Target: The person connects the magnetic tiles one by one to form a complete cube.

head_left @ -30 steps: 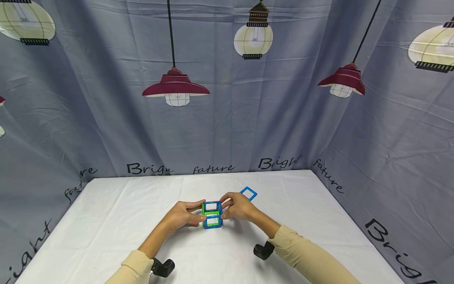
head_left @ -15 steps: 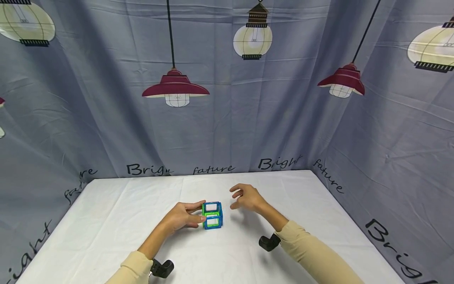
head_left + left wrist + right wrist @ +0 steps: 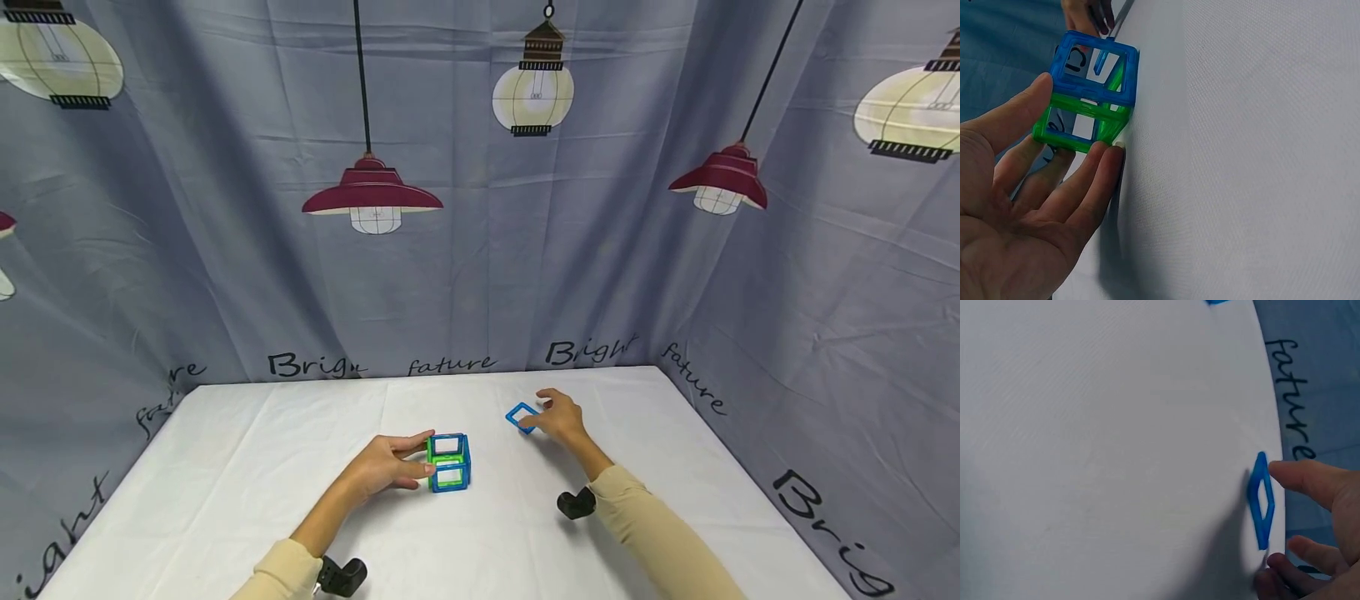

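Observation:
A small box of blue and green magnetic tiles (image 3: 450, 467) stands on the white table. My left hand (image 3: 381, 467) grips its left side, thumb at the front. In the left wrist view, that thumb presses a blue edge of the box (image 3: 1094, 94) while fingertips meet the lower green edge. Farther back and right, a loose blue square tile (image 3: 514, 409) lies on the cloth. My right hand (image 3: 562, 418) is over its right part, fingers and thumb spread. The right wrist view has the thumb tip right beside the tile (image 3: 1254, 494), with the other fingertips past its lower corner.
White cloth covers the table (image 3: 480, 550), which ends at a grey-blue curtain (image 3: 465, 275) printed with lamps and lettering. Black cameras sit at both wrists, the left one (image 3: 341, 577) and the right one (image 3: 576, 503) low over the table.
My right hand has left the box's right side and moved back and right to the loose blue tile. My left hand has kept its hold on the box.

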`<state>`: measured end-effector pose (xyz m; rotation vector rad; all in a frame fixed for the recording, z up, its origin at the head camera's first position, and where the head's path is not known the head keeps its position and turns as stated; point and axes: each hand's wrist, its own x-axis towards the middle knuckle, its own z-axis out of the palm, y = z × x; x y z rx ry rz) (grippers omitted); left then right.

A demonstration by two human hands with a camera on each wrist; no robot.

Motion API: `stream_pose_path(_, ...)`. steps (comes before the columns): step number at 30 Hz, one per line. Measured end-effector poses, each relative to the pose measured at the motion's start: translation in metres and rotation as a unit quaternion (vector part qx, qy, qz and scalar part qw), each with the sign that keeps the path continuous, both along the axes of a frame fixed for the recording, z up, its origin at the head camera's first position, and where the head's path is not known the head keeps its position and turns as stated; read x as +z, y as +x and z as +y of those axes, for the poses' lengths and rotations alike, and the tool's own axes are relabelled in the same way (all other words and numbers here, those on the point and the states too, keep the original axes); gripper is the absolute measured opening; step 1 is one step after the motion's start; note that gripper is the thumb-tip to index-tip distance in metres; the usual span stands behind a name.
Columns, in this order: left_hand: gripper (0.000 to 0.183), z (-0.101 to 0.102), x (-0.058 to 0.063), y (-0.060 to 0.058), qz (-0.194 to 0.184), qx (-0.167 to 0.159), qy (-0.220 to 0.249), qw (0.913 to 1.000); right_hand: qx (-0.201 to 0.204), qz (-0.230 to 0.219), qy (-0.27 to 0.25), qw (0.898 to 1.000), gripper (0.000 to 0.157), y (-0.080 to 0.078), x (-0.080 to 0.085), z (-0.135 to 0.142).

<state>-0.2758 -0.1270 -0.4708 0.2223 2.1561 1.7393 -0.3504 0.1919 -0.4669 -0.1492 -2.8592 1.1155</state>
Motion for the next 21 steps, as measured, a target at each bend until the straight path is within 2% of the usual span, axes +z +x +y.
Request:
stream_pose_path(4,0.07,0.0,-0.002,0.001,0.004,0.0,-0.006,1.0,0.011,0.0,0.03,0.999,0.072,-0.002,-0.012,0.003)
stream_pose_path(11,0.073,-0.001,-0.004,0.001,0.004,-0.001,-0.003,1.0,0.025,0.033,0.05,0.998,0.058,-0.003,-0.018,0.001)
stream_pose_path(16,0.073,-0.001,-0.005,0.0,0.005,-0.002,0.0,1.0,0.027,0.03,0.043,0.998,0.055,0.001,-0.017,-0.004)
stream_pose_path(21,0.072,-0.002,-0.004,0.001,0.006,-0.009,0.001,0.9999,0.06,0.01,0.041,0.997,0.056,0.013,-0.002,-0.015)
